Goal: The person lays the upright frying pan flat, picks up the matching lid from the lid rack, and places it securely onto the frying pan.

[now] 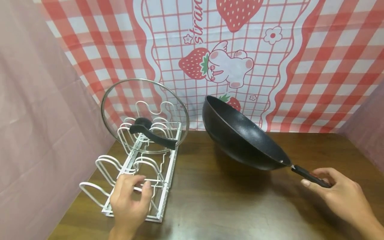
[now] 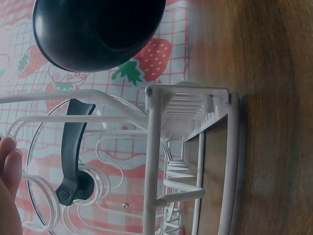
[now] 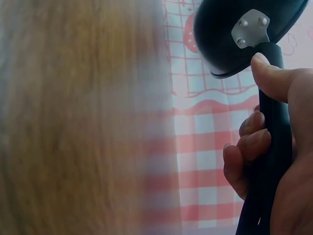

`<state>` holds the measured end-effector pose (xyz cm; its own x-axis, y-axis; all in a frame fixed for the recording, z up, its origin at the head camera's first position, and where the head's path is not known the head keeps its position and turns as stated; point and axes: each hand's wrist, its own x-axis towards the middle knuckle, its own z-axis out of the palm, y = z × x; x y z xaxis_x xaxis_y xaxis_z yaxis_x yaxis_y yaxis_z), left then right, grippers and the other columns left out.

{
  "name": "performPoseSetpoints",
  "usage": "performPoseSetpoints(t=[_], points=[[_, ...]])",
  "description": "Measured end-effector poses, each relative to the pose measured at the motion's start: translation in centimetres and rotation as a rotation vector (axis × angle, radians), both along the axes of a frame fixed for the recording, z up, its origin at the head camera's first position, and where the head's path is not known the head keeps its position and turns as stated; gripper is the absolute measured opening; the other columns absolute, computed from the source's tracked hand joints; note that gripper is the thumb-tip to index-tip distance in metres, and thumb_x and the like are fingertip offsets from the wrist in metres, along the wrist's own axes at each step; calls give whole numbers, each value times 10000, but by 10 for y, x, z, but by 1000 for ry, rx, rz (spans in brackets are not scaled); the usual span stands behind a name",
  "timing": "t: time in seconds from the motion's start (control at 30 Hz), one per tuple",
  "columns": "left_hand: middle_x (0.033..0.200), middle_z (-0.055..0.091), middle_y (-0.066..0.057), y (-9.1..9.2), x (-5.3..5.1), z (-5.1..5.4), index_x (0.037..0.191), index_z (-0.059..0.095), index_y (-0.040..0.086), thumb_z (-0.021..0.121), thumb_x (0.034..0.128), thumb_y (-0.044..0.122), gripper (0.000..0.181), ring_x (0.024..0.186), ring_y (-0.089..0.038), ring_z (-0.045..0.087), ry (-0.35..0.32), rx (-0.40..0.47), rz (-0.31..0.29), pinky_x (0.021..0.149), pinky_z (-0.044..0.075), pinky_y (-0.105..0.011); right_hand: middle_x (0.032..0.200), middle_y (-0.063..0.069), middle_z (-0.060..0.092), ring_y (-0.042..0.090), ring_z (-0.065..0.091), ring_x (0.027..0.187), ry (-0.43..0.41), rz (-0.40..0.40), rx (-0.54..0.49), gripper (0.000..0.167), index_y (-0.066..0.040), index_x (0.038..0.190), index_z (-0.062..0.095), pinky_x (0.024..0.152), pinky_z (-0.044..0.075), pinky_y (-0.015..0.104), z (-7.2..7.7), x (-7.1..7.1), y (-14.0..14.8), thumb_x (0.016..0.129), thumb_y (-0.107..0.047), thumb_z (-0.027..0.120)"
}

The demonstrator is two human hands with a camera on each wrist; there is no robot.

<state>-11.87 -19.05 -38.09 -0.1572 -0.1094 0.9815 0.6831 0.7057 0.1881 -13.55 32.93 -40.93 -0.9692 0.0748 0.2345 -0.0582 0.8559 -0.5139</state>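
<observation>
A black wok (image 1: 240,136) is tilted above the table at centre right. My right hand (image 1: 345,196) grips its black handle (image 1: 309,175); in the right wrist view fingers and thumb wrap the handle (image 3: 275,127) below the riveted bracket. A white wire rack (image 1: 165,196) stands on the left of the table. My left hand (image 1: 130,200) is at the rack's near end, fingers bent loosely with a gap to the thumb; whether it touches the wire cannot be told. A glass lid (image 1: 120,100) with a black handle (image 1: 156,136) leans upright in the rack's far part.
The brown wooden table (image 1: 210,206) lies beneath everything. Behind it hangs a red-and-white checked cloth (image 1: 318,80) with strawberry prints. Pink cloth (image 1: 39,116) hangs along the left side, and more pink cloth (image 1: 366,123) at the right.
</observation>
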Motion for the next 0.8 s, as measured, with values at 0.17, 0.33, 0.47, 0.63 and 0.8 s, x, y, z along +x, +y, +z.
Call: performPoseSetpoints(t=[0.17,0.33,0.47,0.63,0.8], points=[[675,529,-138,1,2,-2,780,626,-62,623,890,224,306,590,-202,475,1,3,3,537,429,-230,837,107,669,226,500,663,1,-10,30,522,-31,1114,623,531,360,250,-1,4,3,841,-446,785],[674,527,-133,1,2,0,778,627,-63,624,889,218,302,586,-197,470,3,1,-2,531,422,-228,814,96,649,219,472,634,-9,-31,54,537,-23,1084,625,510,339,243,-3,9,4,833,-470,784],[678,531,-137,1,2,1,778,626,-67,625,886,211,298,587,-192,471,0,7,-8,533,428,-213,818,117,663,237,518,654,-18,-46,67,552,-27,1075,627,526,351,272,-1,10,6,824,-493,784],[685,537,-137,1,1,1,784,626,-70,623,883,205,292,578,-213,474,-2,8,-12,526,438,-221,802,88,664,236,526,658,-36,-56,76,561,-22,1072,622,543,359,293,2,11,10,825,-501,779],[682,533,-137,1,0,1,782,626,-68,622,877,201,285,574,-230,472,4,6,-5,526,433,-234,779,48,657,217,509,640,-58,-53,87,572,-12,1067,618,544,362,293,3,12,13,830,-509,771]])
